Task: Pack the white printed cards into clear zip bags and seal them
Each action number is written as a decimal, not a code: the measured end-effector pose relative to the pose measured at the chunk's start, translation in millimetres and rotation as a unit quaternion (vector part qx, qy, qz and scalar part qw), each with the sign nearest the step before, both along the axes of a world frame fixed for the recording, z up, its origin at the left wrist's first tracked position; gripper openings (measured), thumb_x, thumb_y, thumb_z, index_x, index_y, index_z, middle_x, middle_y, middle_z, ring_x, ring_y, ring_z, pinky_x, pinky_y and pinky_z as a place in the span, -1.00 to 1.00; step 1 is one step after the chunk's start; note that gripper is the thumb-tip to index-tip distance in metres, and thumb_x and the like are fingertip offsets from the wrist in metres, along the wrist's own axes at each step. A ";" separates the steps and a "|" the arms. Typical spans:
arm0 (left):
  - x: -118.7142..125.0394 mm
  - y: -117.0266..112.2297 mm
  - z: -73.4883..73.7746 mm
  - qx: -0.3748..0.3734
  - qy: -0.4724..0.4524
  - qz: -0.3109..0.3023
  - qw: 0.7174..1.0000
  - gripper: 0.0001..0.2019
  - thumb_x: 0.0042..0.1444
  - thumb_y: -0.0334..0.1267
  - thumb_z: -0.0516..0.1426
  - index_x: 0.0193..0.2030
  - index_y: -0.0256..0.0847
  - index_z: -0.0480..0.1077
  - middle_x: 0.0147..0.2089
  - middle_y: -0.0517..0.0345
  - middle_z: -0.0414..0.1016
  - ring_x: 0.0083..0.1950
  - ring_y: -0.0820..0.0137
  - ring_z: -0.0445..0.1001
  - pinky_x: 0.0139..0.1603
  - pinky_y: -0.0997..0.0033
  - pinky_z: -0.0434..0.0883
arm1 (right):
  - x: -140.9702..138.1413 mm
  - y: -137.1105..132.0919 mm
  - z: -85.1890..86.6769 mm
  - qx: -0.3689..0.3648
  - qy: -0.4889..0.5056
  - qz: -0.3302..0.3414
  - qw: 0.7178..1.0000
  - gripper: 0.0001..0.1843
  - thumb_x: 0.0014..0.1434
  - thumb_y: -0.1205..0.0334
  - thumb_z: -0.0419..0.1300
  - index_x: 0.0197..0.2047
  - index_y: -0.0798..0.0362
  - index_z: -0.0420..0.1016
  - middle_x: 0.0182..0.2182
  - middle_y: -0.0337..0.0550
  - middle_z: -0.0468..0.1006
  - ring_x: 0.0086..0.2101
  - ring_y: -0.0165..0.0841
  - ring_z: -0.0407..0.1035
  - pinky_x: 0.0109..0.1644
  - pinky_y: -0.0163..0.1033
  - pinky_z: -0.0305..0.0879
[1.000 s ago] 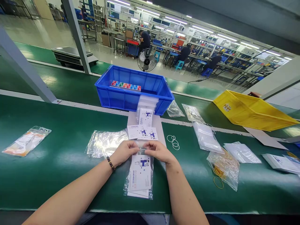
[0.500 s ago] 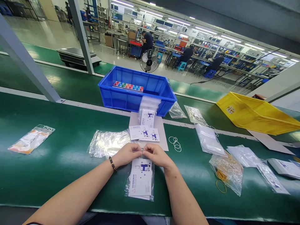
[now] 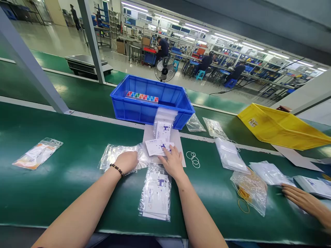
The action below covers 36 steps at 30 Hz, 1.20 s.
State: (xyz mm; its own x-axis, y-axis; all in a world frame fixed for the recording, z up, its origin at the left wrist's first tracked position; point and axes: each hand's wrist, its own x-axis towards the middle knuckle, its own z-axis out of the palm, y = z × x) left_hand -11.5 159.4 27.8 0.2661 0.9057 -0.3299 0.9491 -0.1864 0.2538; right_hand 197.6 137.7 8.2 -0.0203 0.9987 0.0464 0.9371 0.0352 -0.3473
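My left hand (image 3: 128,162) lies over the pile of clear plastic bags (image 3: 111,153), its fingers curled in on a bag at the pile's right side. The fingertips are partly hidden. My right hand (image 3: 172,161) has its fingers spread, the tips touching the loose white printed cards (image 3: 154,147). These cards lie on a pale board (image 3: 181,151) below the blue bin. Nearer to me, a clear bag with printed cards inside (image 3: 155,196) rests flat on the green surface, touched by neither hand.
Behind the cards stands a blue bin (image 3: 134,112); a yellow bin (image 3: 271,129) tilts at right. White rings (image 3: 193,159), a bag of rubber bands (image 3: 250,193) and bag stacks lie rightward. Another person's hand (image 3: 302,199) reaches in there. A printed pouch (image 3: 38,153) lies left.
My hands have parted from the top of the filled bag. The left moved left onto the clear bags; the right spread onto the cards. Another person's hand has come in at right.
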 end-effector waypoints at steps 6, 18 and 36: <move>-10.5 -1.2 21.4 0.020 -0.066 0.018 0.997 -0.79 0.05 -0.29 -0.12 -0.47 -0.22 0.28 -0.42 0.04 0.43 -0.40 0.31 0.37 -0.51 0.45 0.11 | 0.0 -2.1 1.7 0.138 0.131 -0.039 0.981 -0.54 0.10 0.01 0.01 -0.06 0.14 0.40 0.10 0.12 0.21 0.12 -0.09 0.01 0.16 0.11 -0.13; 23.8 -25.3 11.8 -0.062 -0.392 0.040 0.917 -0.64 -0.03 0.03 -0.02 -0.61 -0.23 0.20 -0.65 0.26 0.21 -0.58 0.48 0.20 -0.55 0.52 0.11 | -34.8 -24.6 3.5 0.141 0.236 0.095 0.957 -0.75 0.11 0.31 -0.04 -0.29 0.09 0.46 -0.44 -0.10 0.50 -0.39 -0.34 0.37 -0.30 -0.25 0.29; 34.8 -27.7 -7.2 -0.044 -0.445 0.075 0.891 -0.62 -0.11 0.04 0.04 -0.69 -0.23 0.18 -0.69 0.29 0.14 -0.59 0.49 0.12 -0.56 0.53 0.11 | -43.3 -27.1 9.9 0.101 0.136 0.041 0.985 -0.81 0.01 0.36 0.02 -0.61 0.09 0.28 -0.60 -0.27 0.32 -0.53 -0.47 0.19 -0.45 -0.37 0.10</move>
State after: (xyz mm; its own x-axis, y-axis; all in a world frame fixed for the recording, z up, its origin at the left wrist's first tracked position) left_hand 23.3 131.7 20.6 0.3355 0.9344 -0.1201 0.3771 -0.0164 0.9260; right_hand 154.3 110.6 18.0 -0.0610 0.9642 0.2582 0.8017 0.2014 -0.5627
